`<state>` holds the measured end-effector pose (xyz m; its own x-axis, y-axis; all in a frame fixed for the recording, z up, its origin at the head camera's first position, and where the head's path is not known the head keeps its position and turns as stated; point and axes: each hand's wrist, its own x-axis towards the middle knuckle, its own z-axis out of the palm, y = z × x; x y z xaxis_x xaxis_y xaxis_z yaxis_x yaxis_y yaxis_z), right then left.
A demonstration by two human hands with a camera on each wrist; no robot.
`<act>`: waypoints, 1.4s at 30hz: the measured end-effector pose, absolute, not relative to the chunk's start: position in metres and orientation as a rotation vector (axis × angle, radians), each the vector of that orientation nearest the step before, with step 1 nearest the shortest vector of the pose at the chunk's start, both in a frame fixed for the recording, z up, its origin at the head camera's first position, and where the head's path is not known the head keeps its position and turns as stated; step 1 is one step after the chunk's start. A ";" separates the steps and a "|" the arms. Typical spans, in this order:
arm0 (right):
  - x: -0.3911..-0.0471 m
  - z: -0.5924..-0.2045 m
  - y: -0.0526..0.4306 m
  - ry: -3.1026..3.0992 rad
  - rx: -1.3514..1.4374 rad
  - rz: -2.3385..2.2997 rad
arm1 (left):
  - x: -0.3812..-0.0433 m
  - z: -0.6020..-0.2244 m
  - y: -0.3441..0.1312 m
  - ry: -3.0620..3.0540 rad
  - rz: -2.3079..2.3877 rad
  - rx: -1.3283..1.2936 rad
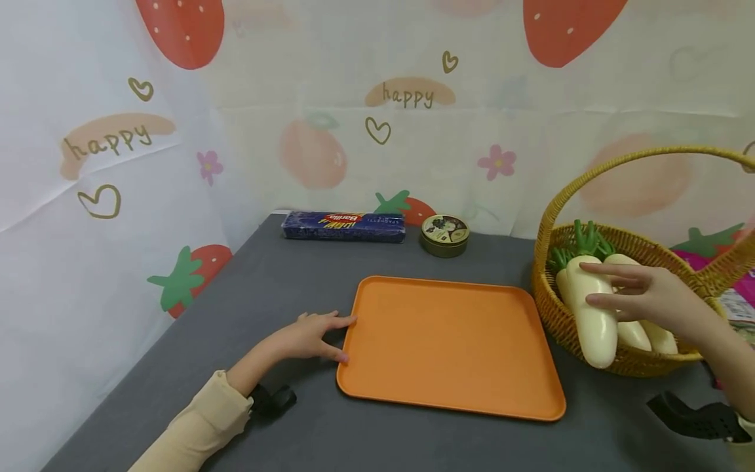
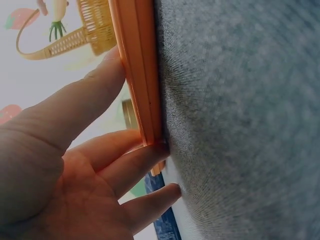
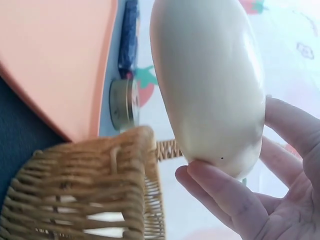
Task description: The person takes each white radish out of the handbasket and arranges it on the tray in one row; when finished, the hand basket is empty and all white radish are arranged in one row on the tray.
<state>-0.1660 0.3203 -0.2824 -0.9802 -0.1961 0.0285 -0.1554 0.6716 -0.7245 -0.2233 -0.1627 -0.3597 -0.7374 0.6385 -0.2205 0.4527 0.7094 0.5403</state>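
A white radish with green leaf stubs (image 1: 594, 321) is held by my right hand (image 1: 655, 298), fingers and thumb about its upper part, in front of the wicker basket (image 1: 545, 313). The right wrist view shows the radish (image 3: 210, 85) close up, gripped by the fingers of the right hand (image 3: 250, 200). More white radishes (image 1: 634, 335) lie in the basket. My left hand (image 1: 307, 337) touches the left rim of the orange tray (image 1: 448, 347) with extended fingers. In the left wrist view, the thumb and fingertips of that hand (image 2: 85, 160) meet the tray's edge (image 2: 137, 75).
Behind the tray lie a blue spaghetti box (image 1: 345, 227) and a round tin (image 1: 445, 236). The basket's tall handle (image 1: 548, 210) arches up at the right, with a pink package (image 1: 746, 288) beyond it. A patterned cloth (image 1: 265, 151) hangs behind the grey table (image 1: 277, 269).
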 end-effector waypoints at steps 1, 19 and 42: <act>-0.164 -0.281 0.318 2.821 -0.299 -1.224 | -0.223 -0.359 -0.163 2.524 0.654 0.842; -0.150 -0.282 0.270 2.643 -0.499 -1.428 | -0.224 -0.361 -0.167 2.514 0.664 0.865; -0.196 -0.304 0.188 2.391 -0.592 -1.585 | -0.228 -0.365 -0.172 2.382 0.797 0.852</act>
